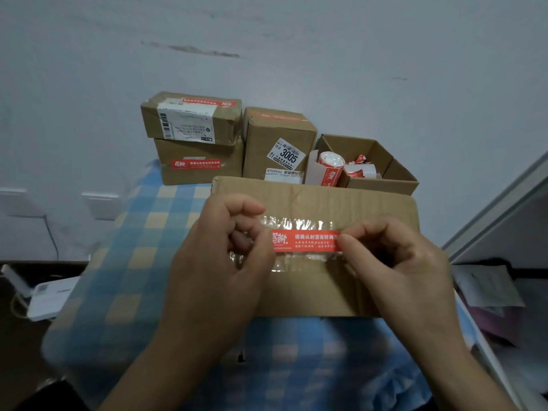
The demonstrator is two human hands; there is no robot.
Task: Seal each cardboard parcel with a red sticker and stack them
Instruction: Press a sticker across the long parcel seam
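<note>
Fingers [262, 243] of the left hand [216, 262] pinch the left end of a long red paper sticker with white print [305, 241], and those of the right hand [397, 262] pinch its right end, so the strip is held stretched level between the two hands. The sticker sits just over the top of a wide flat brown cardboard parcel [311, 197], along a band of crinkled clear tape [296, 224] that runs across the parcel's middle; whether it already touches the tape cannot be told. The parcel lies on a worktop covered with a blue-and-yellow checked cloth [142, 232], right in front of the person. Behind it, near the pale wall [296, 40], two smaller brown cardboard parcels [198, 173] are stacked one on the other, each bearing a red sticker, the upper one also a white shipping label. Just to their right stands a taller brown cardboard parcel [277, 134] with a red sticker on top and a white label reading 3005. Further right is an open brown cardboard box [385, 173], with a roll of red stickers [330, 166] at its left side and crumpled red-and-white scraps inside.
</note>
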